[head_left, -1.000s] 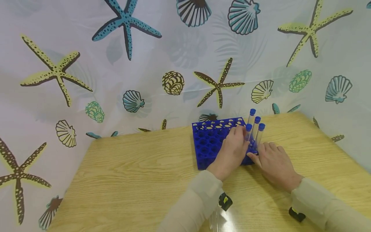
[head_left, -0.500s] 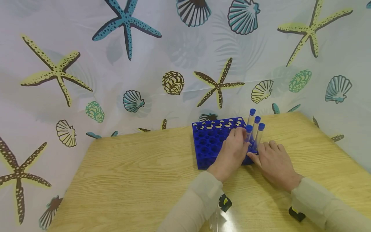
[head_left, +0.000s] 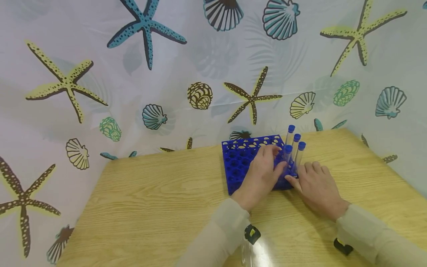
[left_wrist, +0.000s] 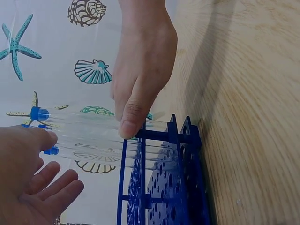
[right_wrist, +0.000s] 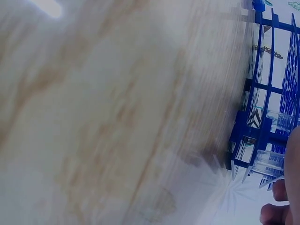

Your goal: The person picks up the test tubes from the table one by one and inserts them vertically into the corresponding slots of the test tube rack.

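A blue test tube rack stands on the table, with several clear test tubes with blue caps upright in its right end. My left hand is over the rack just left of the nearest tube. Its fingers are spread and relaxed, holding nothing; in the left wrist view the left hand's fingers lie beside the blue caps. With thumb on the front corner and fingers around the side, my right hand grips the rack's right end. In the right wrist view the rack fills the right edge.
The wooden table extends to both sides of the rack. Behind it hangs a curtain printed with starfish and shells. Clear glass-like tubes lie near the front edge beside my left sleeve.
My left hand has loosened its fingers from the nearest tube and drawn slightly left. That tube's cap sits slightly lower than before. My right hand stays at the rack's end.
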The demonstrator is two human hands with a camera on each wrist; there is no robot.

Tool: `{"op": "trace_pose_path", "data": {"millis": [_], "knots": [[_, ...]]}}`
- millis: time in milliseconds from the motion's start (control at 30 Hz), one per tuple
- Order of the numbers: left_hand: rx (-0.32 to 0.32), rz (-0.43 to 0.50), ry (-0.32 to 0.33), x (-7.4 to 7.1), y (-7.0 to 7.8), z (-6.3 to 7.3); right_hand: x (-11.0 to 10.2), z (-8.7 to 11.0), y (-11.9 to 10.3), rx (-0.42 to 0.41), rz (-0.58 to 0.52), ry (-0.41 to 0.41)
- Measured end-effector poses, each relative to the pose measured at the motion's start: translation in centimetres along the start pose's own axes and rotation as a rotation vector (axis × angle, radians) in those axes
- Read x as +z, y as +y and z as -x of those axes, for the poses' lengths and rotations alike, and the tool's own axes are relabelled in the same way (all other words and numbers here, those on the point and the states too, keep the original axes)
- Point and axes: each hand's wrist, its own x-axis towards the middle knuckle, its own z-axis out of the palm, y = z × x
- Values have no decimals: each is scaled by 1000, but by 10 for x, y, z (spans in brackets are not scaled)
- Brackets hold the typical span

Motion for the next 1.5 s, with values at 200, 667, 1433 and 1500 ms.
{"op": "trace_pose_path", "data": {"millis": [200, 667, 1433, 1500], "knots": [[10, 18, 4, -10, -7, 11, 2, 0, 0, 34, 7, -35], [133, 13, 69, -39, -34, 44, -1, 1, 1, 39, 7, -17], [-292, 169, -378, -49, -51, 90, 2, 1, 0, 26, -2, 18], [-353, 211, -389, -49, -52, 92, 1, 1, -1, 28, -5, 17]]}}
